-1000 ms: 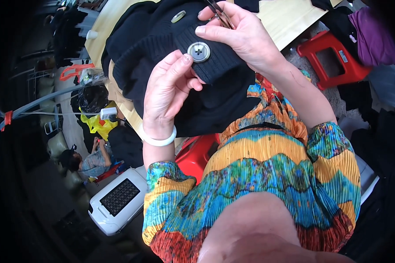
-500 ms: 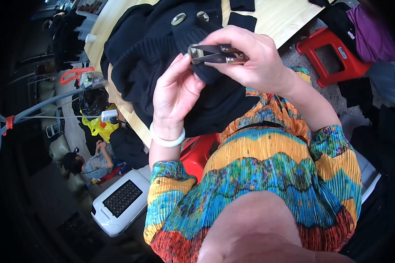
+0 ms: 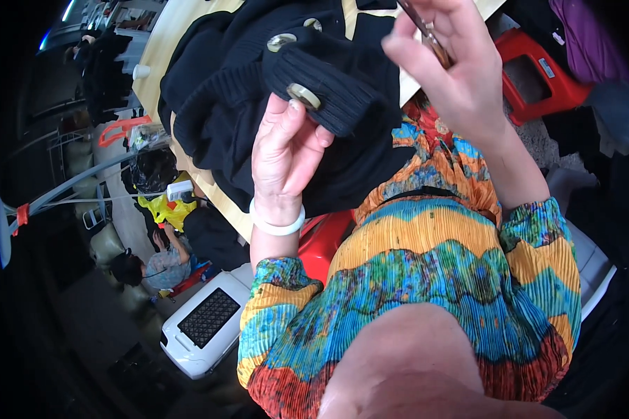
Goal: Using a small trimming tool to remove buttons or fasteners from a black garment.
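Observation:
A black knitted garment (image 3: 220,133) with ribbed bands lies heaped over the wooden table's near side. My left hand (image 3: 284,143), with a white bangle at the wrist, is closed on the garment's ribbed edge, the thumb against a large pale-and-dark button (image 3: 303,96). Two more such buttons show beyond it, one a round button (image 3: 282,42) and one a partly turned button (image 3: 313,24). Up and to the right, away from the cloth, my right hand (image 3: 454,63) grips dark thread snips (image 3: 430,35). The snips' tips reach the top of the picture and are partly cut off.
Pale wood of the table (image 3: 159,63) shows at the left, with a white cup (image 3: 141,72) at its edge. A red stool (image 3: 545,77) stands at the right. Lower left are a white plastic case (image 3: 203,325) and a seated person (image 3: 157,269). A cable carries a white power adapter (image 3: 179,190).
My right hand has drawn the snips up and right, away from the button. The left hand has kept hold of the ribbed edge, and the button there is now uncovered.

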Motion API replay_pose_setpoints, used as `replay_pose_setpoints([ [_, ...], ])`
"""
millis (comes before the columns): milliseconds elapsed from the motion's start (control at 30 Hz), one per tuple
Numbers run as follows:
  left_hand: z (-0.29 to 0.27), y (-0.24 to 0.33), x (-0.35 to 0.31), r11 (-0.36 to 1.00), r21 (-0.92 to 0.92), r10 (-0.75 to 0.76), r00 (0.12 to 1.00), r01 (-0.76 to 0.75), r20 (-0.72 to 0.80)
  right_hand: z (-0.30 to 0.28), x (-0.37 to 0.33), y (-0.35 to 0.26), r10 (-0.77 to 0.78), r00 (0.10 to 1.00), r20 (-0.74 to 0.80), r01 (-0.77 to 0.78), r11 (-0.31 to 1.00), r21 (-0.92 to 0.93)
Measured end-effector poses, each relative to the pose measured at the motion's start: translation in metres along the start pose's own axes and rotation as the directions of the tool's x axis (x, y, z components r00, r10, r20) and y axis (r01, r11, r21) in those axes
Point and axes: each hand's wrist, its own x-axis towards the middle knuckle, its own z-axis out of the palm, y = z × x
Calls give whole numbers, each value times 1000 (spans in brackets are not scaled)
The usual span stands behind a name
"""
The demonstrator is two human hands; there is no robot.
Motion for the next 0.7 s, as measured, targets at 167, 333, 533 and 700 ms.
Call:
replay_pose_setpoints([
  [167, 1, -6, 6, 993, 46, 109, 994, -108, -14, -6, -31, -20, 173, 894, 414, -275, 940, 202],
  [333, 2, -7, 4, 991, 39, 131, 991, -131, -16, 11, -32, -9, 105, 968, 230, -139, 981, 134],
  [533, 0, -10, 0, 982, 53, 183, 983, -184, 18, 14, -32, -1, 106, 967, 233, -143, 979, 145],
  [700, -4, -8, 2, 977, 74, 192, 978, -198, 85, 5, -27, -7, 219, 893, 394, -270, 959, 80],
])
